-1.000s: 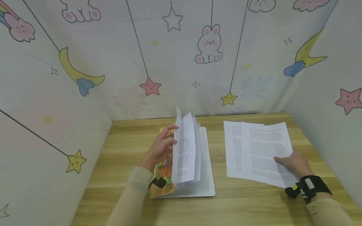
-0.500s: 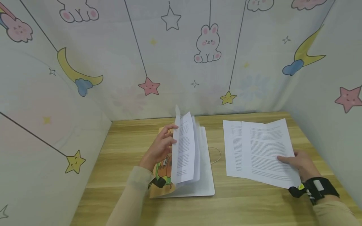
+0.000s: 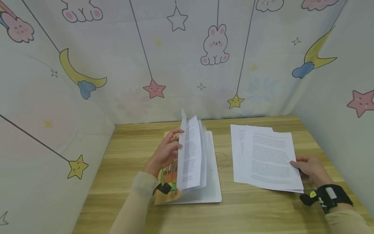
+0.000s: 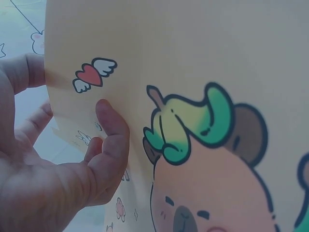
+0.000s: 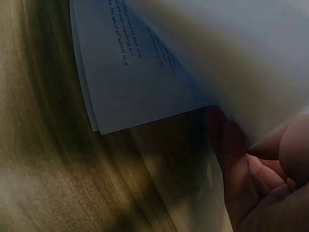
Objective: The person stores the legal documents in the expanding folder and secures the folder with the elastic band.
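Note:
A folder (image 3: 214, 195) with a cartoon-printed cover lies partly open in the head view, printed pages (image 3: 193, 152) standing up inside it. My left hand (image 3: 166, 151) grips the raised cover by its edge. In the left wrist view some fingers of that left hand (image 4: 63, 169) pass behind the cover (image 4: 203, 43) while others curl in front of it. To the right are loose printed sheets (image 3: 238, 162), overlapping. My right hand (image 3: 311, 167) pinches the top sheet (image 3: 270, 159) at its right edge; in the right wrist view that sheet (image 5: 260, 58) is lifted above the lower ones (image 5: 140, 96).
A thin elastic cord (image 3: 223, 161) loops out from the folder's right side onto the wooden table (image 3: 131, 156). Cloth walls (image 3: 187, 71) with cartoon prints enclose the table at the back and both sides.
My right hand has moved slightly right, from resting on the sheet to its edge. The top sheet has shifted left, and its raised far corner has come down. My left hand stays put.

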`<state>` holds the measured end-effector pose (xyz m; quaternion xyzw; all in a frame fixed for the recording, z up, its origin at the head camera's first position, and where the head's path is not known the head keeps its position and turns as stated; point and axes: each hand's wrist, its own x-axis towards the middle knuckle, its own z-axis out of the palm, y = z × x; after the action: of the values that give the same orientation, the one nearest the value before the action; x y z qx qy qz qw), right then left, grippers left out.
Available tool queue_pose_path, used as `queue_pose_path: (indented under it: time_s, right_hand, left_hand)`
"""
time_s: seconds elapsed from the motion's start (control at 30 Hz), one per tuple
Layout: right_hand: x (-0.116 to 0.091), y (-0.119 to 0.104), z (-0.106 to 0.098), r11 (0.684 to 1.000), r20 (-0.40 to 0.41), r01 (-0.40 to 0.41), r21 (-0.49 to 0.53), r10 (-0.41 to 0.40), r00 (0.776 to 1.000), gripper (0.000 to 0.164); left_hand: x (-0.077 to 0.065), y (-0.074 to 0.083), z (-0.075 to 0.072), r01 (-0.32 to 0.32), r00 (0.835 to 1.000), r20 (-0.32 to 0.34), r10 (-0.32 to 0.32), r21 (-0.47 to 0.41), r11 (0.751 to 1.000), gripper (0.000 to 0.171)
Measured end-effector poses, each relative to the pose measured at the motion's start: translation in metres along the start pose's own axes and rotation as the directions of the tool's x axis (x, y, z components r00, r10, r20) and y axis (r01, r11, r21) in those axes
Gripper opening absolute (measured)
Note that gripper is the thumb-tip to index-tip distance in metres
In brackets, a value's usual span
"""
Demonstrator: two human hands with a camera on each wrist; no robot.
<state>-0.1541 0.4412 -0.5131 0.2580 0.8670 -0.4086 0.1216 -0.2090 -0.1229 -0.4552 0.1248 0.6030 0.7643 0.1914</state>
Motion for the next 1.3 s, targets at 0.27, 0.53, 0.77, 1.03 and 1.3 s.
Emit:
queue_pose_path:
  time_s: [0.27, 0.53, 0.77, 1.03, 1.3]
  right_hand:
    - [-0.003, -0.002, 0.002, 0.990, -0.031, 0.131, 0.060, -0.129, 0.991, 0.065]
    - [-0.005, -0.009, 0.003, 0.986, -0.041, 0.132, 0.105, -0.129, 0.991, 0.074]
    - [-0.015, -0.021, 0.009, 0.975, -0.022, 0.170, 0.143, -0.168, 0.986, 0.076]
    - [-0.021, -0.037, 0.018, 0.950, 0.041, 0.225, 0.215, -0.239, 0.970, 0.075]
    - [-0.028, -0.052, 0.031, 0.940, 0.093, 0.236, 0.247, -0.265, 0.960, 0.076]
  left_hand:
    - [0.001, 0.001, 0.000, -0.006, 1.000, 0.004, 0.006, 0.016, 1.000, 0.058]
    - [0.002, 0.001, -0.001, -0.006, 1.000, 0.005, 0.006, 0.025, 1.000, 0.059]
    - [0.001, -0.001, 0.000, 0.007, 1.000, -0.002, -0.007, 0.021, 1.000, 0.060]
    - [0.001, 0.000, 0.001, 0.006, 1.000, -0.006, -0.006, 0.005, 1.000, 0.060]
    - [0.000, 0.000, 0.002, 0.003, 1.000, -0.014, -0.003, 0.009, 1.000, 0.061]
